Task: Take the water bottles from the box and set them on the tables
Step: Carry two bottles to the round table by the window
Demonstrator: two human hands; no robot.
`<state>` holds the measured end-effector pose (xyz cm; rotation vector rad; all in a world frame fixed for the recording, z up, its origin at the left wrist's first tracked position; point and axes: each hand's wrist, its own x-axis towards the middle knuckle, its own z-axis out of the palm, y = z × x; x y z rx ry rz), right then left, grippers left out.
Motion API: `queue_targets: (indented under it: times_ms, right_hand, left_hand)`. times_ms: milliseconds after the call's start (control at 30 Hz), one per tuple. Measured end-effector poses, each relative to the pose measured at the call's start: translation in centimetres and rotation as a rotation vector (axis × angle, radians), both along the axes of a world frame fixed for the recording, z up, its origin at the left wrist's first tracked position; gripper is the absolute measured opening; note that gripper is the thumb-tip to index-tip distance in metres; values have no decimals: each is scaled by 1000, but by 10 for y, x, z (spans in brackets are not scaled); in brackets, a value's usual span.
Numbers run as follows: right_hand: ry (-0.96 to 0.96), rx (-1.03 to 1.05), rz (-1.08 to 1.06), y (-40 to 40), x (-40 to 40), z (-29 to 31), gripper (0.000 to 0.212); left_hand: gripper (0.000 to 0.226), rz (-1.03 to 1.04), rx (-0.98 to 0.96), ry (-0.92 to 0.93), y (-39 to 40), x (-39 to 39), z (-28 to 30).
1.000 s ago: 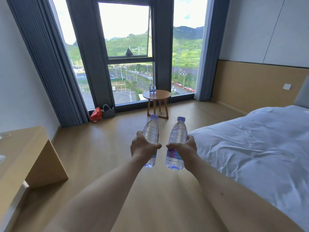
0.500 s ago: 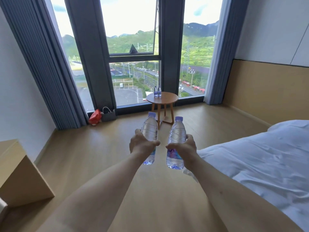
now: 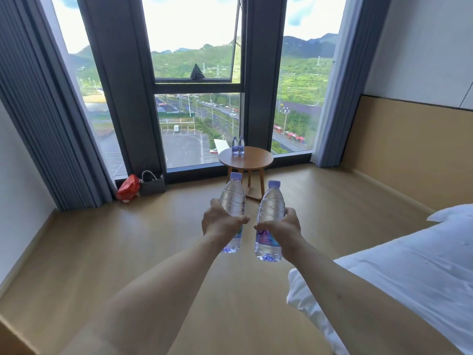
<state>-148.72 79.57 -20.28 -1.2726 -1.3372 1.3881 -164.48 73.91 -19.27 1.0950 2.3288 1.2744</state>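
Each hand, left (image 3: 220, 222) and right (image 3: 282, 228), has fingers curled round an upright bottle's middle, caps above, ready for the round table (image 3: 245, 158) ahead.

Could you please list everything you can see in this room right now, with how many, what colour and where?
Held water bottles: 2, clear with pale purple caps, one in each hand, left and right, upright, apart.
Bottles on table: 2, clear, side by side at the table's far edge.
Round table: 1, light wood, by the window.
Red bag: 1, on the floor under the window.
Grey bag: 1, white handle, right of the red one.
Bed: 1, white sheets, right side.
Curtains: grey, both sides of the window.
Left hand: grip round its bottle's middle.
Right hand: grip round its bottle's middle.
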Motion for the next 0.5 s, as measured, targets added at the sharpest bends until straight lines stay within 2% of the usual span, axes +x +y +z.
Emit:
queue_targets:
  times_ms: [267,500]
  right_hand:
    - [-2,-24,-82,132,-109,3,79]
    - [-32,-65,-130,231,-170,-9,79]
  left_hand:
    - [73,-58,1,-72,141,-112,1]
    - [74,-82,-61,-82,241,-179,-12]
